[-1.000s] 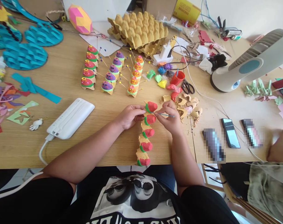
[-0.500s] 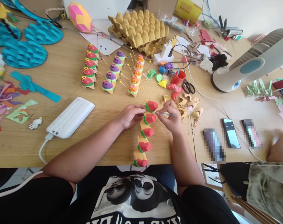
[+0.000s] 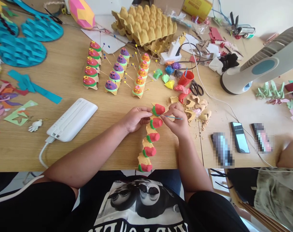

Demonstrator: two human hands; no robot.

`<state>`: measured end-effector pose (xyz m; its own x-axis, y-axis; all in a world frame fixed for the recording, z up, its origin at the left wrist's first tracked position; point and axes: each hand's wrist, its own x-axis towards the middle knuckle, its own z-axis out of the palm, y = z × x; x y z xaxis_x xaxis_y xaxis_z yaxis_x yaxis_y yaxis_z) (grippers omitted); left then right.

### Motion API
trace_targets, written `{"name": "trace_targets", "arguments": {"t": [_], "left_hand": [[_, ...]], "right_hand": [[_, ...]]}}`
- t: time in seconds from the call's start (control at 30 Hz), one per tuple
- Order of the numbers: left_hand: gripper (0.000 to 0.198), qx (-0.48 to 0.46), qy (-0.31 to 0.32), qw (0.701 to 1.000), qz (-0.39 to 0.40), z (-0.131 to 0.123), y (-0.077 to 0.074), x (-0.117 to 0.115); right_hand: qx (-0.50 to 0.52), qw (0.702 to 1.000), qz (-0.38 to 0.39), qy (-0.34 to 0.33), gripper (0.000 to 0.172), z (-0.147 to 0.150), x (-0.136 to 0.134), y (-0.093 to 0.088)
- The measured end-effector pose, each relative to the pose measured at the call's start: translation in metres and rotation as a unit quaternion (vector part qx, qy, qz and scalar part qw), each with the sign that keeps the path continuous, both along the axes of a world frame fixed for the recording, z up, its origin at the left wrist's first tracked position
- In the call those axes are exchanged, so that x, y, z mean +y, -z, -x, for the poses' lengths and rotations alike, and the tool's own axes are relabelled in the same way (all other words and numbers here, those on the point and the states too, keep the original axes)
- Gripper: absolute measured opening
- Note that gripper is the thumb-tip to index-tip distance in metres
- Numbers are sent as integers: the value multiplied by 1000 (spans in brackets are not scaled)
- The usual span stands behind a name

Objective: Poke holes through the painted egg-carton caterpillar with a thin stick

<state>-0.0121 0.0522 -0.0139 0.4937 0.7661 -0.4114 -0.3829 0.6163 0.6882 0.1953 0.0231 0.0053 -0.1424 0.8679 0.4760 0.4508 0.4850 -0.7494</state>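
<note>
A strip of egg carton cups (image 3: 150, 130), lying on its side, reaches from between my hands down to the table's front edge. Each cup carries red clay with a green band. My left hand (image 3: 139, 118) grips the far end of the strip between thumb and fingers. Pinched in my right hand (image 3: 177, 121) is a thin blue stick (image 3: 171, 117), its tip against the far cup near the green band. Farther back stand three decorated carton strips: a red one (image 3: 92, 66), a purple one (image 3: 117, 72) and an orange one (image 3: 141, 76), with pins sticking out.
Egg trays (image 3: 146, 24) are stacked behind. Clay packets (image 3: 170, 84), a red cup (image 3: 186, 78), black scissors (image 3: 196, 87) and carton scraps (image 3: 197, 108) lie to the right, with a fan (image 3: 255, 69) beyond. A white power bank (image 3: 72, 119) sits left; a person's arm (image 3: 290, 153) is far right.
The far end of the strip has shifted very slightly right, with both hands still on it and the stick. The camera view has moved a little.
</note>
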Motion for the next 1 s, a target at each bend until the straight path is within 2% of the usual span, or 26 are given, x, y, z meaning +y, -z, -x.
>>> {"name": "trace_targets", "arguments": {"t": [0.17,0.6,0.8,1.0], "left_hand": [[20,10,6,1000,-15,0,1,-1],[24,67,9,996,-63,-4,-1,-6],[28,83,17,994,-74,-5,-2,-7],[29,94,21,992,-80,-6,-3,-8]], "right_hand": [[-5,1000,-7,-2,14,0,0,0],[-14,999,35,5,15,4,0,1],[28,998,55,4,19,5,1,5],[25,998,51,9,22,6,1,5]]}}
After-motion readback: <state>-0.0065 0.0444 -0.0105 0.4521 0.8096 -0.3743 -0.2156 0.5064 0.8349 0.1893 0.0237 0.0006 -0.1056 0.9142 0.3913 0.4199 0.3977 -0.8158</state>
